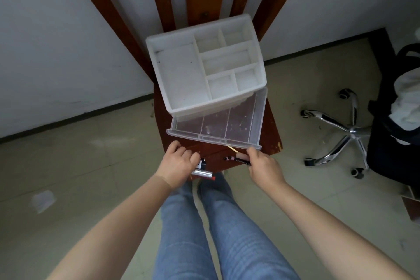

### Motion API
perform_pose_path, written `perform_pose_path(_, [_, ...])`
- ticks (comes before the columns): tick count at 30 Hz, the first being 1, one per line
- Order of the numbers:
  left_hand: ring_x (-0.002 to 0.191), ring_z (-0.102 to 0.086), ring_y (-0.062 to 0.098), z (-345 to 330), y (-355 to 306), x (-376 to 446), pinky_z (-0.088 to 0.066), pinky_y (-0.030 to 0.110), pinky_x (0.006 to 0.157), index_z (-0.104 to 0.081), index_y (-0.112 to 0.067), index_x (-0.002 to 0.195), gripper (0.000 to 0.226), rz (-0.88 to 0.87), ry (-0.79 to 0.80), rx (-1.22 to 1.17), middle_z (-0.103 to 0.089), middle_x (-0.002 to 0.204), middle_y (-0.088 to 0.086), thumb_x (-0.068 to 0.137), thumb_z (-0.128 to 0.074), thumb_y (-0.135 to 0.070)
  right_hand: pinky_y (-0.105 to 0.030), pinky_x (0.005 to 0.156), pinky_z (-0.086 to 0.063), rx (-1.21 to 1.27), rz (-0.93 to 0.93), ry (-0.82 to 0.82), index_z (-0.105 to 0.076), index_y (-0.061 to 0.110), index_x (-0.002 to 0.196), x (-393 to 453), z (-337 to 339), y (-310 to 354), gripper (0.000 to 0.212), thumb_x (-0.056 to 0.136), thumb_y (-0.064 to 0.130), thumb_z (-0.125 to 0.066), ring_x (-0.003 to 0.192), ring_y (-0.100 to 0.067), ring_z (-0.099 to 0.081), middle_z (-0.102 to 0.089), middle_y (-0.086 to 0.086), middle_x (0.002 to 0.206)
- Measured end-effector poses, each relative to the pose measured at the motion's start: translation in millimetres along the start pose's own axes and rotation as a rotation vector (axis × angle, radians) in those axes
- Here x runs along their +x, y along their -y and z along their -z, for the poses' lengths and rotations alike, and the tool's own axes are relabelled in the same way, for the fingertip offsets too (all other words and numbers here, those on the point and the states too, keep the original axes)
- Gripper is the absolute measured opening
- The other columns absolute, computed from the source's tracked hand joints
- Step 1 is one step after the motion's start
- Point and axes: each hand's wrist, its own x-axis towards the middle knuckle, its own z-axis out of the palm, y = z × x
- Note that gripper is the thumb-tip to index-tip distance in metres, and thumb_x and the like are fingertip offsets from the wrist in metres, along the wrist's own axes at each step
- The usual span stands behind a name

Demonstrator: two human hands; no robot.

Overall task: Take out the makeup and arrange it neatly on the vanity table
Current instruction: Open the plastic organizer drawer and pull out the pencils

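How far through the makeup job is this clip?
Nearly emptied: the clear drawer is pulled open with no makeup showing in it. In hand: the left hand grips silver tubes; the right hand holds a dark pencil. Left: laying them neatly on the wooden table.
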Motion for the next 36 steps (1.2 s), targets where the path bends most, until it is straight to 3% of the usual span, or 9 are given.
perform_pose_path(2, [0.041, -0.049, 0.022, 3, 2, 1, -0.039, 0.035, 0.076, -0.056, -0.011, 0.056, 0.027, -0.008, -0.027, 0.018, -0.051, 0.046, 0.001, 0.039, -0.069, 0.006, -0.035, 0.077, -0.050, 0.025, 0.001, 0.001, -0.035, 0.008, 0.134, 2, -1, -2, 0.044, 0.090, 0.006, -0.040, 0.098, -0.028, -0.062, -0.063, -0.006, 0.117])
perform_pose_path(4, [0.042, -0.050, 0.021, 6, 4, 3, -0.049, 0.041, 0.085, -0.056, -0.011, 0.056, 0.022, -0.020, -0.058, 0.044, -0.050, 0.045, 0.001, 0.046, -0.065, 0.007, -0.037, 0.081, -0.051, 0.059, -0.006, 0.012, -0.019, 0.010, 0.144, 6, -2, 2, 0.059, 0.090, 0.005, -0.043, 0.097, -0.028, -0.062, -0.064, -0.005, 0.117])
perform_pose_path(7, [0.044, -0.054, 0.020, 11, 10, 8, -0.048, 0.055, 0.089, -0.057, -0.011, 0.057, 0.020, -0.047, -0.031, 0.108, -0.053, 0.045, 0.001, 0.050, -0.068, 0.005, -0.039, 0.084, -0.050, 0.091, -0.033, -0.034, -0.034, 0.003, 0.138, 8, -4, 11, 0.055, 0.087, 0.006, -0.052, 0.100, -0.032, -0.062, -0.064, -0.016, 0.112])
perform_pose_path(13, [0.045, -0.054, 0.022, 15, 18, 8, -0.055, 0.034, 0.070, -0.058, -0.010, 0.056, 0.023, -0.135, 0.067, 0.110, -0.054, 0.046, 0.004, 0.048, -0.072, 0.006, -0.043, 0.084, -0.051, 0.148, 0.019, -0.074, -0.044, -0.005, 0.129, 1, -1, 11, 0.049, 0.082, 0.000, -0.057, 0.096, -0.036, -0.062, -0.065, -0.023, 0.106])
perform_pose_path(19, [0.042, -0.054, 0.022, 18, 6, 6, -0.054, 0.030, 0.066, -0.058, -0.011, 0.055, 0.025, -0.142, 0.062, 0.118, -0.054, 0.045, 0.003, 0.044, -0.076, 0.001, -0.043, 0.081, -0.050, 0.076, 0.114, -0.095, -0.047, -0.007, 0.125, 0, 11, -1, 0.045, 0.080, -0.005, -0.052, 0.092, -0.038, -0.063, -0.066, -0.023, 0.104])
perform_pose_path(26, [0.040, -0.051, 0.020, 14, -6, -3, -0.054, 0.027, 0.061, -0.059, -0.011, 0.052, 0.019, -0.174, 0.019, 0.133, -0.053, 0.044, 0.003, 0.050, -0.072, 0.003, -0.037, 0.047, -0.052, 0.025, 0.214, -0.150, -0.062, -0.014, 0.098, -7, 17, -7, 0.047, 0.053, -0.019, -0.068, 0.054, -0.035, -0.064, -0.066, -0.023, 0.064])
perform_pose_path(29, [0.039, -0.048, 0.021, 12, -11, -5, -0.052, 0.027, 0.059, -0.057, -0.011, 0.049, 0.028, -0.123, -0.054, 0.095, -0.049, 0.042, 0.003, 0.072, -0.050, 0.003, -0.028, 0.035, -0.046, -0.042, 0.273, -0.179, -0.065, -0.012, 0.086, -6, 21, -10, 0.053, 0.035, -0.018, -0.078, 0.041, -0.028, -0.059, -0.062, -0.015, 0.052])
perform_pose_path(30, [0.038, -0.048, 0.021, 13, -12, -3, -0.051, 0.026, 0.058, -0.056, -0.011, 0.049, 0.032, -0.108, -0.079, 0.098, -0.048, 0.042, 0.002, 0.074, -0.044, 0.003, -0.029, 0.038, -0.047, -0.055, 0.270, -0.168, -0.064, -0.012, 0.089, -4, 23, -12, 0.053, 0.038, -0.017, -0.077, 0.044, -0.029, -0.061, -0.064, -0.017, 0.055])
perform_pose_path(36, [0.043, -0.052, 0.020, 17, -14, 14, -0.050, 0.025, 0.060, -0.056, -0.012, 0.054, 0.027, -0.082, 0.014, 0.112, -0.053, 0.045, 0.002, 0.039, -0.073, 0.003, -0.045, 0.071, -0.047, -0.061, 0.216, -0.175, -0.046, -0.007, 0.126, 27, 36, -24, 0.049, 0.079, -0.004, -0.057, 0.086, -0.040, -0.060, -0.064, -0.027, 0.096])
